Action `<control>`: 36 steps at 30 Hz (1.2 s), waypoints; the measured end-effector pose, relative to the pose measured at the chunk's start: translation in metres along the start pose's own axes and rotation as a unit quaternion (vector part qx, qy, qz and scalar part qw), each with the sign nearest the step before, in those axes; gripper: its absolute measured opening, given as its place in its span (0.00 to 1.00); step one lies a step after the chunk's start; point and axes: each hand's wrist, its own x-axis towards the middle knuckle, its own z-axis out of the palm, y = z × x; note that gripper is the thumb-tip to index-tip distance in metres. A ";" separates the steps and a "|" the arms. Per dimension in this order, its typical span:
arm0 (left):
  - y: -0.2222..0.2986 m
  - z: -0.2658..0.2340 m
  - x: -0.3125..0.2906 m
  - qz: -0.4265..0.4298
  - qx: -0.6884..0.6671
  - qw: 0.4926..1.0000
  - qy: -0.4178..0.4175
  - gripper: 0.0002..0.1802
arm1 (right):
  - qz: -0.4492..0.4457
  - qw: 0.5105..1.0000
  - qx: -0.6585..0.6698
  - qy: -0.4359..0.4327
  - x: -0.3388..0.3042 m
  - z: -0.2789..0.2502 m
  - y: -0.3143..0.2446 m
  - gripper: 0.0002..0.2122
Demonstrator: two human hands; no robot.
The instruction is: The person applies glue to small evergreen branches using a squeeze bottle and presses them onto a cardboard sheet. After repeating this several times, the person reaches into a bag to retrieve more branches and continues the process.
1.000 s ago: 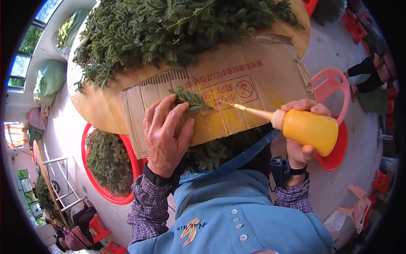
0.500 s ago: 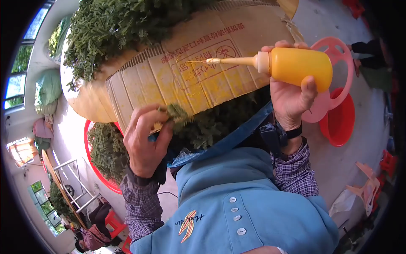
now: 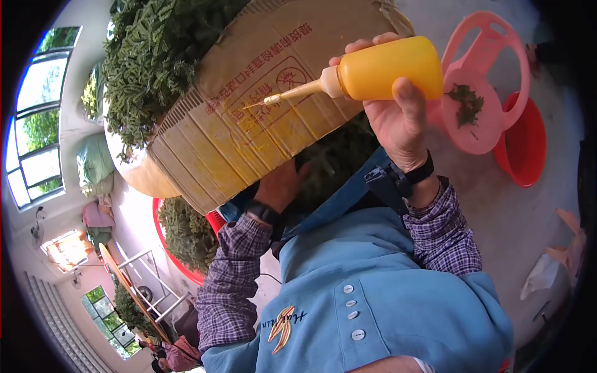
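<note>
My right hand (image 3: 398, 121) is wrapped round a yellow squeeze bottle (image 3: 393, 68), which lies nearly level. Its long, thin nozzle points left and slightly down over a cardboard sheet (image 3: 186, 161) streaked with yellow. My left hand (image 3: 278, 188) reaches past the sheet's near edge into a pile of dark green needle sprigs (image 3: 336, 155) at my lap. Its fingers are mostly hidden by the cardboard and shadow, so I cannot see whether they grip a sprig. Blue plastic sheeting (image 3: 339, 193) borders the lap pile.
Beyond the cardboard rises a big heap of green sprigs (image 3: 161, 68) on a round wooden table (image 3: 140, 171). More sprigs fill a red basket (image 3: 163, 233) to the left. At right stand a pink plastic chair (image 3: 479, 133) with green scraps and a red tub (image 3: 528, 152). Someone sits far lower left.
My left hand, which held a small green sprig above the cardboard's near edge, has gone down into the lap pile. The bottle has shifted left in the view, which has itself turned.
</note>
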 end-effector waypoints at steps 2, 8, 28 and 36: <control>-0.020 0.012 0.012 -0.066 -0.007 0.989 -0.129 0.30 | 0.006 1.000 0.006 -0.008 0.001 0.004 0.005 0.29; -0.082 0.070 -0.001 -0.143 -0.223 0.964 0.017 0.25 | 0.006 0.999 0.034 -0.003 -0.005 0.020 -0.007 0.29; 0.036 -0.232 0.011 0.049 -0.105 0.945 0.306 0.13 | -0.029 0.999 0.024 -0.014 0.032 0.043 -0.005 0.31; -0.013 -0.229 0.103 0.011 0.095 0.947 0.305 0.13 | -0.039 0.999 0.001 -0.004 0.025 0.041 -0.022 0.32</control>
